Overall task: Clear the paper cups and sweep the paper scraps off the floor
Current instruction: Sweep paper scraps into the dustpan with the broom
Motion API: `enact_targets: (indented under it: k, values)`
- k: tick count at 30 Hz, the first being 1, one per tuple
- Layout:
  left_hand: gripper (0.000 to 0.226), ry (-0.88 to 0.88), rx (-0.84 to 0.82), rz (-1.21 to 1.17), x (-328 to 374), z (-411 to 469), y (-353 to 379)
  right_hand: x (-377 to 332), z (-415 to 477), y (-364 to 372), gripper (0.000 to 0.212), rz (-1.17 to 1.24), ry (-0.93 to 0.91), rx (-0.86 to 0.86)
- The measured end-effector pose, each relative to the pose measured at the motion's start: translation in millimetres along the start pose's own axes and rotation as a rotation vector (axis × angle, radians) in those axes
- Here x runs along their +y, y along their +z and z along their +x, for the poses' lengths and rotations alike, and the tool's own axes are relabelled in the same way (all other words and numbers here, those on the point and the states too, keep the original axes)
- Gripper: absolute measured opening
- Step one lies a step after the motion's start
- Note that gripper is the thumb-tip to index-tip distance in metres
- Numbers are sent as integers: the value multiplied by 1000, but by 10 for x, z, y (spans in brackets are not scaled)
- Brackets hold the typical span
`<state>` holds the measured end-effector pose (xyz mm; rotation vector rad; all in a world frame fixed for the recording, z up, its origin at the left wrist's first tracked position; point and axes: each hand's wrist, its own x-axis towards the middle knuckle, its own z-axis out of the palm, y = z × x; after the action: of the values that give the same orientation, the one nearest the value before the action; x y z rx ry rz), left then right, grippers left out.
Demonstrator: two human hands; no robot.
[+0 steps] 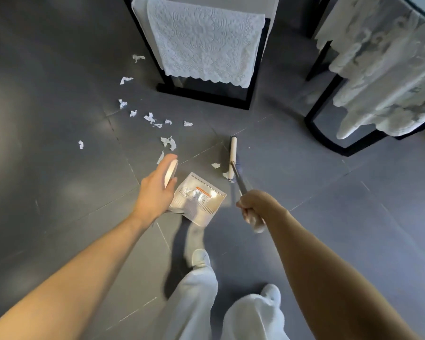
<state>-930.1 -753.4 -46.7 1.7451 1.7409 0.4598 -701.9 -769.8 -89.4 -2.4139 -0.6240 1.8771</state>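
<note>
While right hand (pixel 252 207) grips broom (pixel 233 153) | left hand (pixel 155 190) holds dustpan (pixel 198 200) (scraps (pixel 168 142) beyond lip)

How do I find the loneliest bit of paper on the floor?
Find the black-framed chair draped in white lace. Paper scraps trail from its left side down toward the dustpan. One small scrap lies well left of that trail, alone on bare grey floor.

Dim grey light; glare on dustpan (pixel 199 197); edges warped, slightly blurred.
</note>
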Motion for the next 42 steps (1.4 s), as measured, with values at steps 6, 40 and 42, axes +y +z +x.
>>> enact_targets:
  k: [6,40,42]
  values:
    - [48,4,-11,-19,-125,316,-194,-203,-17,-247,22,150,-2,-54]
    - [45,-31,-30,-48,-588,1120,-935,-1364,68,249,11,-285,-261,98]
    - [44,3,-54,-50,-712,1124,-1086,-1285,-43,396,10,-317,-237,153]
